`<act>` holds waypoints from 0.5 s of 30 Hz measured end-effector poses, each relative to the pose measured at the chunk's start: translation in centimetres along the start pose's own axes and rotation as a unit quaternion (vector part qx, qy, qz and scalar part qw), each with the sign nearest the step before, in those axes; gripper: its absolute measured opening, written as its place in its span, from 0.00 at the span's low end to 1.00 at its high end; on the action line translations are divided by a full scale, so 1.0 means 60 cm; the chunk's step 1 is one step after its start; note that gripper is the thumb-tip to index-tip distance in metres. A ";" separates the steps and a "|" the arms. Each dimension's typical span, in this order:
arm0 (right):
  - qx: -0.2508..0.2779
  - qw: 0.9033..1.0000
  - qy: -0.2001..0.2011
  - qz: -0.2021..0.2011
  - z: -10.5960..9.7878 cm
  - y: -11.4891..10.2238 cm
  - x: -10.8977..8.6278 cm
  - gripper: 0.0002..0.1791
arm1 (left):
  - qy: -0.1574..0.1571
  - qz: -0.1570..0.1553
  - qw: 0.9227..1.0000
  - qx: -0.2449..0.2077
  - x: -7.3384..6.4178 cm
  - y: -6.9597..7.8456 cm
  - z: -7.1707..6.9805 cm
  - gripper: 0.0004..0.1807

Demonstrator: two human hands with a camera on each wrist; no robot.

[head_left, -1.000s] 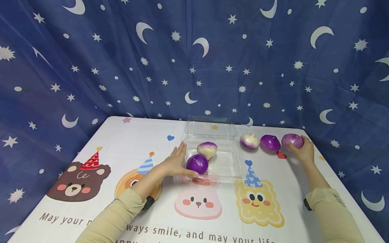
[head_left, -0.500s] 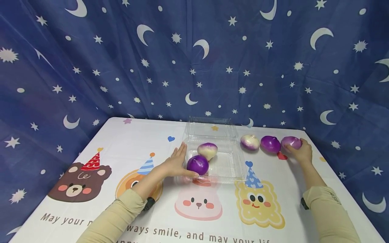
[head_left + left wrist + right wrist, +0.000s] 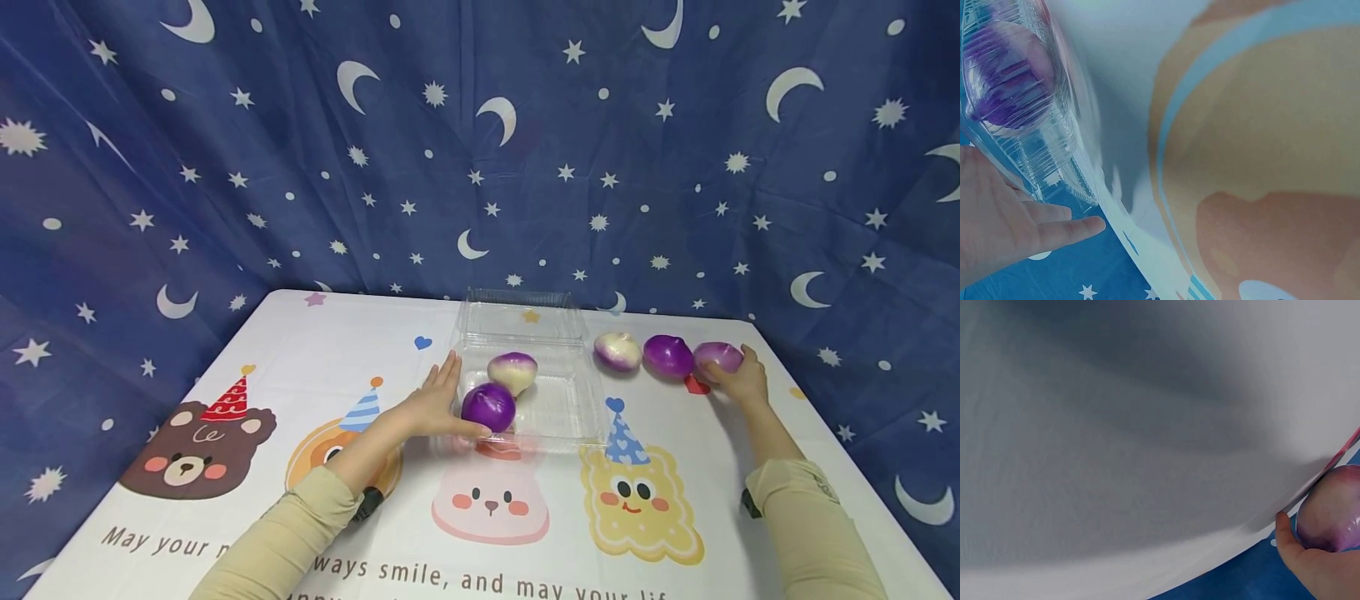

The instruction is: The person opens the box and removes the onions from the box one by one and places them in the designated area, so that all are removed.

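My right hand (image 3: 742, 379) holds a light purple turnip (image 3: 716, 357) at the right end of a row, thumb on its near side and fingers round its right side. Left of it lie a deep purple turnip (image 3: 668, 357) and a white-and-purple one, the white turnip (image 3: 617, 352). My left hand (image 3: 431, 408) rests at the left side of a clear plastic box (image 3: 558, 404), fingers straight along the wall and thumb at the front edge. Inside the box sit a purple turnip (image 3: 488, 407) and a white turnip with purple top (image 3: 513, 372). In the left wrist view, the fingers (image 3: 1069, 232) stretch straight beside the ribbed wall.
The box's clear lid (image 3: 521, 318) stands folded back at the far side, close to a blue star-patterned curtain (image 3: 420, 125). A white tablecloth (image 3: 360, 325) with cartoon prints covers the table, whose right edge runs near my right hand.
My right hand has shifted the light purple turnip slightly left, up against the deep purple one. The left hand and the box stay in place.
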State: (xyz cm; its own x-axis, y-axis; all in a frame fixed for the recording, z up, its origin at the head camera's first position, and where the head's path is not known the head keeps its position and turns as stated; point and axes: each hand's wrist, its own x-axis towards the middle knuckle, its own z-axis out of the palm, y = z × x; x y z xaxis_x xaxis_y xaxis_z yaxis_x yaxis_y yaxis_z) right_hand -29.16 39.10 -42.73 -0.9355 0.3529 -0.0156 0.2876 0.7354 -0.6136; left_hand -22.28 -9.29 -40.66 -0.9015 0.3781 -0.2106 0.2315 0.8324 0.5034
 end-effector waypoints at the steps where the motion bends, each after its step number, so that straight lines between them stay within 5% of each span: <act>1: 0.001 1.000 -0.003 0.004 0.000 0.000 0.000 0.44 | -0.001 0.000 1.000 0.000 0.000 0.000 0.000 0.70; 15: 0.010 1.000 0.002 0.011 -0.001 -0.002 0.004 0.45 | 0.000 0.004 1.000 -0.001 0.004 -0.004 0.002 0.70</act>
State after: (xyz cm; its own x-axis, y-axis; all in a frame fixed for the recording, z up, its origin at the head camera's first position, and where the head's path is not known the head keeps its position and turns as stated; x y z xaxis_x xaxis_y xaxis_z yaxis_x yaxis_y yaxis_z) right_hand -29.43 39.15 -42.61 -0.9284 0.3706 -0.0256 0.3033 0.7164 -0.6283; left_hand -22.51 -9.35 -40.91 -0.8994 0.3849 -0.2074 0.2378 0.8287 0.5066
